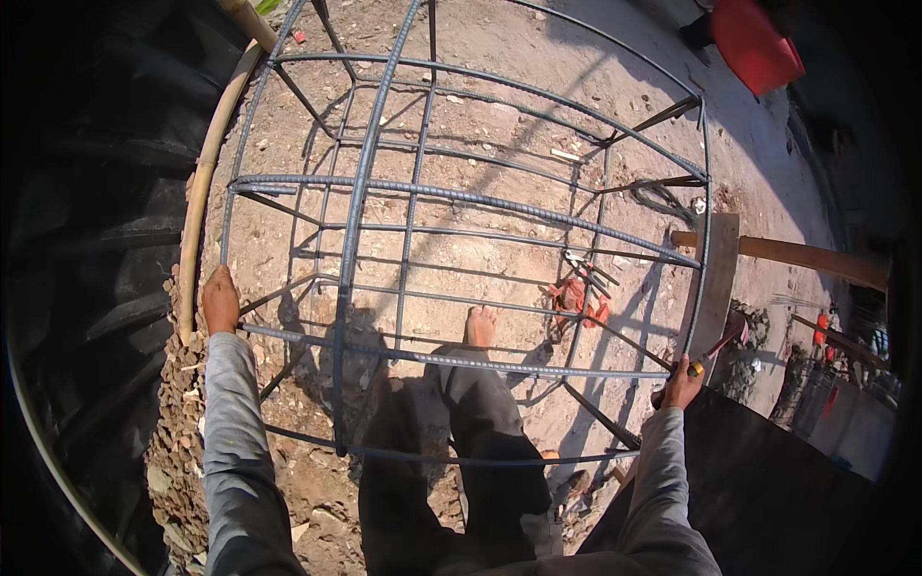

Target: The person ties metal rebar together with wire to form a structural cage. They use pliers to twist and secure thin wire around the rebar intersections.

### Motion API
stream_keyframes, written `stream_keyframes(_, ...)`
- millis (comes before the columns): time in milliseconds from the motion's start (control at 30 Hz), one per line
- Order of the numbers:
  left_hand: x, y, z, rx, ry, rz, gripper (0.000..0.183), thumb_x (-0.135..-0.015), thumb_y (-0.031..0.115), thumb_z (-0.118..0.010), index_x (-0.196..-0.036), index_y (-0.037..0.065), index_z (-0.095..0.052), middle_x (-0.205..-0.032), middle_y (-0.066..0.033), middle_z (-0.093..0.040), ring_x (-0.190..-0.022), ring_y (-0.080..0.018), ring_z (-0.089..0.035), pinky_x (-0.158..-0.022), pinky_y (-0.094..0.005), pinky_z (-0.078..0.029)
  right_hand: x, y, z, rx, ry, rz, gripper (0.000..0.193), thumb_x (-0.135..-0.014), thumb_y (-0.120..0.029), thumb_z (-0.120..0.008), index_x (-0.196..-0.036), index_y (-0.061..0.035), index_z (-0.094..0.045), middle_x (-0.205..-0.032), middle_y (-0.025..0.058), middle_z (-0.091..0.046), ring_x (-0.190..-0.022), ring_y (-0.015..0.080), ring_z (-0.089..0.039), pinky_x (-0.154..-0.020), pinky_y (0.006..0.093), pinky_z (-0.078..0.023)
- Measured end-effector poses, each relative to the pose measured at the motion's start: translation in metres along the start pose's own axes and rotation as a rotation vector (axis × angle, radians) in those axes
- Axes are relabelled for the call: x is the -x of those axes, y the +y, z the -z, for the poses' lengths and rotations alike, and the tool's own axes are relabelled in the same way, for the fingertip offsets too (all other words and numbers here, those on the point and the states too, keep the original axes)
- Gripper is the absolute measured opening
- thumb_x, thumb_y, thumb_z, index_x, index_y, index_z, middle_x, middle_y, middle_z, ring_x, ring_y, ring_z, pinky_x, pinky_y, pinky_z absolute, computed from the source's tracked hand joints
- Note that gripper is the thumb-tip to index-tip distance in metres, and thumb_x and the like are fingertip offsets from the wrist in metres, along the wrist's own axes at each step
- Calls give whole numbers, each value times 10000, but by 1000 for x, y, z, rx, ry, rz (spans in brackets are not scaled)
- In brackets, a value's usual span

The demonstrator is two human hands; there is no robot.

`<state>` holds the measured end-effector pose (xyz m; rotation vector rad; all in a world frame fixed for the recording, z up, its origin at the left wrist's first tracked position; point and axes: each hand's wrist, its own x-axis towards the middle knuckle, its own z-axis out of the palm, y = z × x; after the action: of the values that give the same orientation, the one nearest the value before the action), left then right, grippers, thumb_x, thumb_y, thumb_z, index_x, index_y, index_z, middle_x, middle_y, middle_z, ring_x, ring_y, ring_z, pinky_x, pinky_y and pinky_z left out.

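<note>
A rebar cage (461,195) of ribbed steel bars spans the space in front of me, with my legs standing within its near end. My left hand (221,300) is closed around a bar on the cage's left side. On the opposite side, my right hand (682,384) closes on the frame near its right corner. A small yellow-and-black item (696,370) shows right beside that hand; I cannot tell whether the hand also holds it. Below the bars, a pair of pliers (583,265) lies on the ground by crumpled orange-red plastic (576,296).
A bamboo pole (204,182) runs along the left, beside black sheeting (96,250). Rubble (178,442) lies at the lower left. Right of the cage are a wooden board (715,288), a timber beam (816,259) and coiled wire (663,199). A red object (754,48) is at the far right.
</note>
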<state>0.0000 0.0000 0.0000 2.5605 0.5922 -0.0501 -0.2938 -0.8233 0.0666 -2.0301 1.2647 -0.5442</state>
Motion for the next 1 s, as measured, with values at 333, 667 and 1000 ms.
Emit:
stream_keyframes(333, 40, 2, -9, 41, 60, 6, 427, -1009, 295, -420, -794, -48, -556, -651, -157, -521, -619, -269, -481, -618, -405, -396, -20, -25, -25, 114, 250, 196, 341, -882, -264, -706, -966, 24, -543, -767, 58, -554, -690, 170, -496, -653, 337, -435)
stream_keyframes(667, 30, -48, -1, 62, -5, 55, 434, -1010, 314, -415, -775, -35, -523, -656, -103, -475, -638, -211, -428, -628, -374, -379, -4, -15, -5, 177, 59, 66, 295, -916, -240, -672, -911, 3, -505, -722, 30, -513, -667, 136, -456, -604, 306, -404)
stream_keyframes(1000, 48, -7, 20, -286, -75, -28, 411, -991, 345, -430, -1098, -20, -583, -1067, -262, -580, -1002, -411, -546, -883, -467, -413, 0, -1, 4, 233, 75, 47, 338, -870, -263, -717, -994, 24, -589, -834, 76, -592, -741, 177, -535, -688, 354, -458)
